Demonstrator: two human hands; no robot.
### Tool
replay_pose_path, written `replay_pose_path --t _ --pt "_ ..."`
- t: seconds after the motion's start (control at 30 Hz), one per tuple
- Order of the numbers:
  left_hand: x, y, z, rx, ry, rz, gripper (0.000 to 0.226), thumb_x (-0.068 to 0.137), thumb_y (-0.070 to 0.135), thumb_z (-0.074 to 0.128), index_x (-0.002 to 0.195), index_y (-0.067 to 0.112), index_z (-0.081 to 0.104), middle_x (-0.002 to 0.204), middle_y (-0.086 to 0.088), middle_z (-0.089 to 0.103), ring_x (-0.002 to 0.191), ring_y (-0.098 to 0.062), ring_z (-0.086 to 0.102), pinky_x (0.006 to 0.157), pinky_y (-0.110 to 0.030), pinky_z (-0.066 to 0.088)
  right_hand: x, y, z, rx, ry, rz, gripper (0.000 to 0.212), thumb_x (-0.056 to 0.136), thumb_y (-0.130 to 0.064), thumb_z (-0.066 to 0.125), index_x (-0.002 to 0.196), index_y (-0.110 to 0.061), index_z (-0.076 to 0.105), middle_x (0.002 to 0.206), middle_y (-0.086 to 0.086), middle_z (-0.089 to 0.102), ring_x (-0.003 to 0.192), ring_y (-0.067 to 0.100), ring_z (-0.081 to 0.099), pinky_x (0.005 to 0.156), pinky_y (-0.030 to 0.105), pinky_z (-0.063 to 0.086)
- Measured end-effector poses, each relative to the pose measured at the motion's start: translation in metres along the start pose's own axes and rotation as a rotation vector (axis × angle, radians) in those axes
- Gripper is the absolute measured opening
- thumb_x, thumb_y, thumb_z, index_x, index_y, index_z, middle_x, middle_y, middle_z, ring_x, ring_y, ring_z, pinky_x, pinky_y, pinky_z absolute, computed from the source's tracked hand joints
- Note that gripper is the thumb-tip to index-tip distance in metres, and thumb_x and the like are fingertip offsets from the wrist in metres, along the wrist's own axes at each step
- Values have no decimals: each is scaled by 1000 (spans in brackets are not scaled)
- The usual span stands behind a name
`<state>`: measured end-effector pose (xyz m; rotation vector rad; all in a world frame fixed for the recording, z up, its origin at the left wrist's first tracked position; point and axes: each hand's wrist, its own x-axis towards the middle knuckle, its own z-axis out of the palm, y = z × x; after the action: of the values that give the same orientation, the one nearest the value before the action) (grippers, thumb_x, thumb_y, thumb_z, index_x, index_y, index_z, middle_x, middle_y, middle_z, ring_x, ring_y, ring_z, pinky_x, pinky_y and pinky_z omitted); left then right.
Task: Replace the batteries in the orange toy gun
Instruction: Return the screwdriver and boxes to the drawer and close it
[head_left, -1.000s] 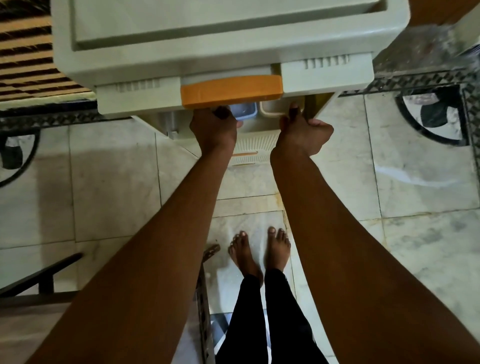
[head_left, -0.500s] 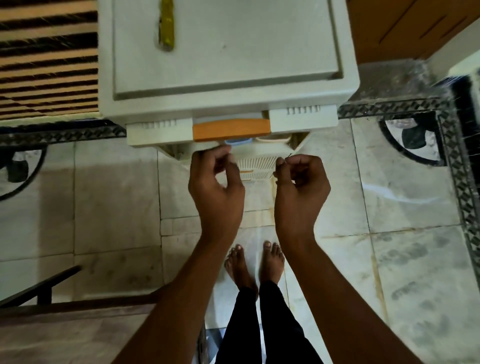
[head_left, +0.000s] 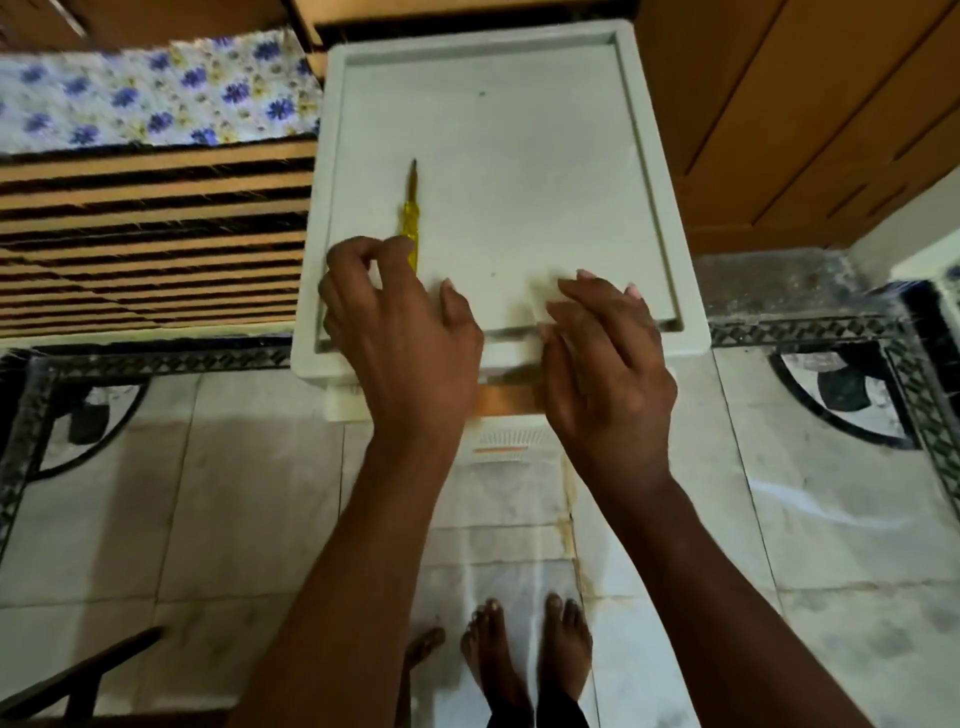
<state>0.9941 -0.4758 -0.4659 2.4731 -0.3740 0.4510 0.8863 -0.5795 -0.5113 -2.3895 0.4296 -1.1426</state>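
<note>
Two hands over white drawer unit (head_left: 498, 171); its top is work surface. Orange toy gun not in view, batteries neither; location cannot tell, possibly in a drawer below. Judgement: gun likely light hollow plastic, stiff, smooth; hold by grip or body, keep clear of battery cover. Left hand (head_left: 402, 332) at front-left edge, fingers loosely curled, holding nothing, just beside yellow screwdriver (head_left: 410, 218). Right hand (head_left: 605, 358) at front edge, fingers spread, empty.
</note>
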Motion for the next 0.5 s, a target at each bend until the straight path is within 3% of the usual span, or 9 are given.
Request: replay_pose_path --t 0.1,0.23,0.33,0.5 --pt "28 -1 11 117 -61 -105 41 93 33 67 127 11 61 131 -11 52 125 -30 49 102 -45 43 0 2 7 -85 -32 -10 18 102 -8 62 109 -1 78 125 13 74 125 27 68 105 50 48" --pt "44 -2 14 86 -97 -115 20 97 18 65 114 7 67 123 -14 54 117 -30 52 100 -42 49 -1 1 10 -130 -7 -16 21 102 -8 58 106 -3 78 123 9 75 125 22 68 102 45 46" --pt "26 -4 1 -31 -78 -175 20 97 8 64 117 5 69 122 -14 52 119 -28 51 104 -28 43 0 2 11 -148 -5 -30 23 103 -10 56 106 -4 78 123 8 75 126 21 68 100 44 45" --pt "-66 -16 -47 -238 69 -100 22 98 4 66 119 0 71 106 -17 51 98 -17 53 87 -10 42 -3 3 11 -175 6 -59 24 102 -11 56 108 -5 78 124 7 75 126 20 68 97 45 47"
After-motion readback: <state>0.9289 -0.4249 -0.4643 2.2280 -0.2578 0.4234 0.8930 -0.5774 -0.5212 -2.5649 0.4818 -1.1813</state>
